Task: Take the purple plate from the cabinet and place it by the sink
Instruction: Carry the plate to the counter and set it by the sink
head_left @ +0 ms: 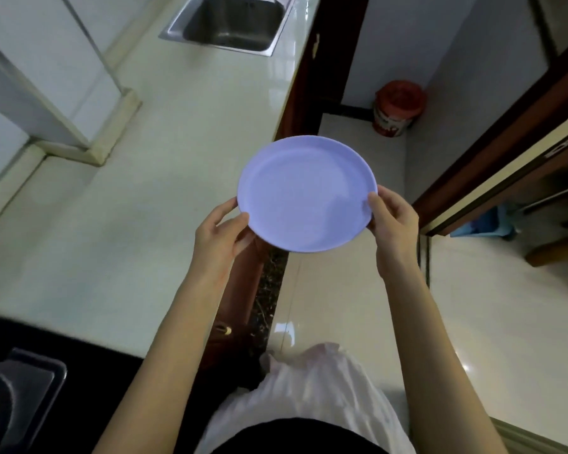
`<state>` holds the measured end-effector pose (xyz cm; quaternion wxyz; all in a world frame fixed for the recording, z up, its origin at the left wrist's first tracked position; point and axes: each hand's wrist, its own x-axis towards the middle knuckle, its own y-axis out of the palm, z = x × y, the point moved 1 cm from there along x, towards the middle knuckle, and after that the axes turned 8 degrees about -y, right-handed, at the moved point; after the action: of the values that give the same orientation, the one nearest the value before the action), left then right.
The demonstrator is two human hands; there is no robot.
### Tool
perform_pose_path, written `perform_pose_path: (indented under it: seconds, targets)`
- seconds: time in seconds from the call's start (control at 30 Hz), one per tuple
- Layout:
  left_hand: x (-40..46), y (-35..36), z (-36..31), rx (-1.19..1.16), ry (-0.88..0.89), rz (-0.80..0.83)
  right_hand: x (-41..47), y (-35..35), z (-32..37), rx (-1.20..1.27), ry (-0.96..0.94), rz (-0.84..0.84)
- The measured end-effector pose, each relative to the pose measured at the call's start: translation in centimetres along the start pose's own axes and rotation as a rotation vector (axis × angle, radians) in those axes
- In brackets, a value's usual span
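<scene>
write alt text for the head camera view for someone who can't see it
A person holds an empty purple plate level in both hands, left hand and right hand gripping opposite edges, above the edge of a pale countertop. A steel sink sits further along the counter, and a red bucket stands on the floor to the right.

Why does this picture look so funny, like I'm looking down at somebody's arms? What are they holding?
The camera sits on a person's head and looks down, so you see their own two arms. The left hand and the right hand grip opposite edges of a purple plate, holding it in the air over the edge of a pale counter. Farther along the counter is a metal sink. On the floor stands a red tin.
</scene>
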<state>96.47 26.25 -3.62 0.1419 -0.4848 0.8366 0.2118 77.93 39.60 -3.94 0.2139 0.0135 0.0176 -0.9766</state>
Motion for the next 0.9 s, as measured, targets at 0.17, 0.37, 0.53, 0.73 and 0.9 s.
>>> perform_pose_path:
  seconds: [0.17, 0.37, 0.53, 0.73, 0.9]
  targets:
    - [5.1, 4.3, -0.8, 0.026, -0.030, 0.018, 6.1, -0.9, -0.7, 0.019, 0.007, -0.034]
    - [11.2, 9.8, -1.5, -0.018, -0.016, -0.031, 15.8, -1.1, -0.8, 0.026, -0.012, 0.040]
    - [15.2, 14.2, -2.5, -0.072, 0.005, -0.114, 23.6, -0.9, -0.1, 0.009, -0.042, 0.160]
    - [19.2, 17.1, -3.6, -0.153, 0.004, -0.245, 30.2, 0.9, -0.1, -0.010, -0.042, 0.277]
    - [23.0, 17.7, -5.5, -0.193, 0.011, -0.338, 34.8, 4.2, -0.6, -0.012, -0.017, 0.351]
